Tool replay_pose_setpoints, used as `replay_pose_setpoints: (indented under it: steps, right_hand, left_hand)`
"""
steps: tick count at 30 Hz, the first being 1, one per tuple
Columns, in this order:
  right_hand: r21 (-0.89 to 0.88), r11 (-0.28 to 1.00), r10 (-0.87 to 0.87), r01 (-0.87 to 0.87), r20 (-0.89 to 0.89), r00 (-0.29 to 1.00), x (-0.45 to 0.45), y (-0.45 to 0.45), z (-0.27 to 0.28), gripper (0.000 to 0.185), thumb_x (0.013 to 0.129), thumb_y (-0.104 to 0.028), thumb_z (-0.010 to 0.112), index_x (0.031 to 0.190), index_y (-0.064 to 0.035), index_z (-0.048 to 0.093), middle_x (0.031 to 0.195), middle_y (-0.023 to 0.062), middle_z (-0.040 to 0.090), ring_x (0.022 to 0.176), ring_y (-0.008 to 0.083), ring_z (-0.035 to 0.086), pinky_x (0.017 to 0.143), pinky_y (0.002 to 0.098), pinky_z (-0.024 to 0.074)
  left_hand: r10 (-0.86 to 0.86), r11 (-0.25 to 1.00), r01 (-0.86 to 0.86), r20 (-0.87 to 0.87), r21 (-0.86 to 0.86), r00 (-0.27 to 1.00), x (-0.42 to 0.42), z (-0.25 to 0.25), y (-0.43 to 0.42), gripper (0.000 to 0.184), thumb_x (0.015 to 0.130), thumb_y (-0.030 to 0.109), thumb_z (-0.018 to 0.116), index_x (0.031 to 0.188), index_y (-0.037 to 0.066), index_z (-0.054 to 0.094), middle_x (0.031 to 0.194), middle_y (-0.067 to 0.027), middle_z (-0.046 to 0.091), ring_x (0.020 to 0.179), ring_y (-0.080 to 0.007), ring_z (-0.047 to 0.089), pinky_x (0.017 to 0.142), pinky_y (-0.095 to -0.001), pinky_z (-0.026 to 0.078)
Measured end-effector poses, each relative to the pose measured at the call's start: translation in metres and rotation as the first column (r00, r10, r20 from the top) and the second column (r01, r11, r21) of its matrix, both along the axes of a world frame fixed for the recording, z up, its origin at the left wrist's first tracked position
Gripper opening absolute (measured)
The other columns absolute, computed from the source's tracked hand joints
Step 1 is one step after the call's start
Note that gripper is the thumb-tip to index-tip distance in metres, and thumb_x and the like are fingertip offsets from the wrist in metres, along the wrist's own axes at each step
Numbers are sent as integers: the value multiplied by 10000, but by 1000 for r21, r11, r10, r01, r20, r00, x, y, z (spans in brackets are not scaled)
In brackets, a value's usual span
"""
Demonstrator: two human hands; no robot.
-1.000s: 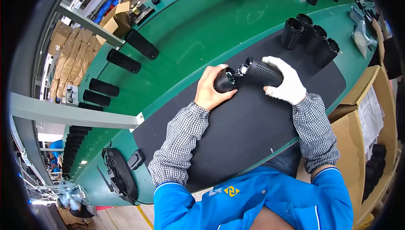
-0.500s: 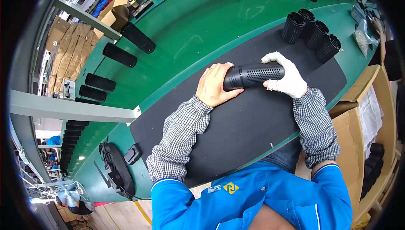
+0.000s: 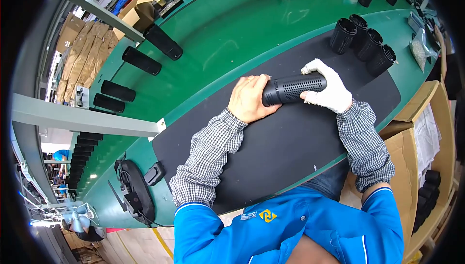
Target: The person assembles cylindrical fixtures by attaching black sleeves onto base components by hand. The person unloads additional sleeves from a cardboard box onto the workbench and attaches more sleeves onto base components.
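A black cylindrical housing with a perforated sleeve [image 3: 304, 88] lies sideways above the dark work mat, held at both ends. My left hand [image 3: 248, 98], bare, wraps around its smooth left end, with fingers over the top and thumb underneath. The right end sits in my right hand [image 3: 333, 88], which wears a white glove, its fingers and thumb curled around the sleeve. A narrow seam shows between the smooth end part and the perforated part. Both tips of the cylinder are covered by my hands. The dark mat [image 3: 278, 143] spreads beneath.
Several open-topped black cylinders [image 3: 343, 35] stand at the mat's far right corner. A plastic bag of small parts [image 3: 418, 50] lies beyond them. More black cylinders [image 3: 141, 60] rest on the green belt. A black pouch [image 3: 135, 191] is left; a cardboard box [image 3: 404, 160] stands right.
My left hand has slid slightly toward the right along the cylinder, covering more of its smooth end. My right hand keeps its grip. The whole view has shifted a little.
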State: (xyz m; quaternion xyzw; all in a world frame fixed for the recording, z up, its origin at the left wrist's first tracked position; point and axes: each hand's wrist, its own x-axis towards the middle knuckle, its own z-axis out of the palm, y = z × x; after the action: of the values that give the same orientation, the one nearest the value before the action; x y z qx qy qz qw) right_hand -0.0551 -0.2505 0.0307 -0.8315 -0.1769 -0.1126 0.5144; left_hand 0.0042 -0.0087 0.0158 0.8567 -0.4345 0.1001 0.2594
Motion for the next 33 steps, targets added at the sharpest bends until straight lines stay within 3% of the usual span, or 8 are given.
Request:
replay_pose_setpoints:
  steps: [3, 12, 20, 23, 26, 27, 30, 33]
  right_hand:
    - [72, 997, 28, -19, -134, 991, -1, 1, 6, 468, 647, -118, 813, 1013, -42, 532, 919, 74, 571, 841, 164, 599, 754, 311, 496]
    - [-121, 992, 32, -38, -49, 998, 8, 0, 15, 512, 609, -155, 844, 1006, -41, 542, 943, 83, 586, 883, 206, 591, 804, 336, 480]
    - [-95, 989, 109, -111, -27, 994, 10, -1, 14, 501, 606, -67, 825, 998, -32, 516, 960, 85, 569, 906, 183, 584, 805, 322, 486]
    - [-24, 995, 93, -96, -85, 992, 10, 3, 16, 448, 643, -43, 795, 990, -28, 512, 918, 67, 576, 852, 161, 588, 775, 301, 494]
    - [130, 990, 3, 50, -379, 925, 9, 13, 23, 397, 679, -26, 761, 985, -26, 507, 849, 46, 579, 788, 137, 580, 740, 283, 501]
    - [41, 998, -31, 40, -205, 978, 10, 16, 23, 329, 717, -57, 745, 951, -19, 517, 796, 40, 571, 690, 105, 561, 672, 260, 493]
    - [-42, 993, -115, 113, -59, 992, 16, 17, 15, 292, 733, -92, 747, 909, -10, 528, 785, 34, 560, 670, 80, 541, 631, 241, 468]
    - [17, 993, -114, 119, -169, 979, 19, 15, 14, 267, 748, -113, 742, 881, -9, 535, 749, 22, 543, 673, 77, 530, 618, 241, 449]
  left_hand:
    - [-53, 997, 47, -89, -58, 995, 6, -2, 3, 598, 603, 282, 836, 1058, 42, 531, 956, -125, 620, 898, -313, 616, 848, -420, 484]
    - [-63, 996, 55, -134, -64, 989, 11, -4, 7, 577, 613, 319, 828, 1043, 58, 544, 922, -91, 614, 881, -275, 606, 863, -387, 456]
    - [-74, 995, 70, -66, -65, 995, 10, -3, 5, 576, 594, 319, 829, 1008, 44, 539, 881, -93, 612, 849, -264, 588, 851, -381, 443]
    - [-80, 994, 77, -32, -78, 996, 11, -7, 5, 582, 583, 295, 835, 1009, 31, 539, 885, -99, 610, 837, -270, 585, 834, -383, 442]
    - [-6, 995, 9, 39, -96, 999, 3, -10, 1, 603, 572, 262, 847, 1030, 12, 544, 901, -101, 606, 815, -272, 579, 800, -386, 444]
    - [30, 994, -24, 58, -104, 998, -1, -9, 1, 610, 568, 260, 849, 1031, 9, 541, 899, -103, 603, 813, -273, 578, 798, -386, 444]
    - [17, 991, -9, 52, -136, 999, 3, -12, 2, 633, 556, 251, 855, 1042, 6, 533, 896, -108, 598, 808, -280, 573, 797, -391, 442]
    - [-4, 991, 12, 60, -134, 998, 4, -13, 2, 651, 550, 244, 861, 1051, 1, 524, 895, -117, 594, 815, -291, 570, 807, -397, 444]
